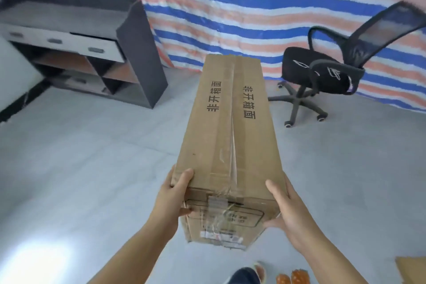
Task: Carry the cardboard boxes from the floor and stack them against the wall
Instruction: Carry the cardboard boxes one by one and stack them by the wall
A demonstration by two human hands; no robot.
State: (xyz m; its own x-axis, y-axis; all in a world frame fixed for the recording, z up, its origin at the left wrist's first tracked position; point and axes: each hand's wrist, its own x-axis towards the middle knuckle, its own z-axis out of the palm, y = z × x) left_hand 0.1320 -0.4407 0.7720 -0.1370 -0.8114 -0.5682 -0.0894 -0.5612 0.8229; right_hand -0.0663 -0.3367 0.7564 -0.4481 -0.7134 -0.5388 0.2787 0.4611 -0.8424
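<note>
Cardboard box [230,127] top reads "非开箱面" twice.

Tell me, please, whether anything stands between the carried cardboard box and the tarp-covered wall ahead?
Nothing visible blocks it. The left hand and right hand hold the cardboard box by its near end, pointing at the striped tarp. The floor straight ahead looks bare; the shelf unit stands off to the left, the office chair to the right.
</note>
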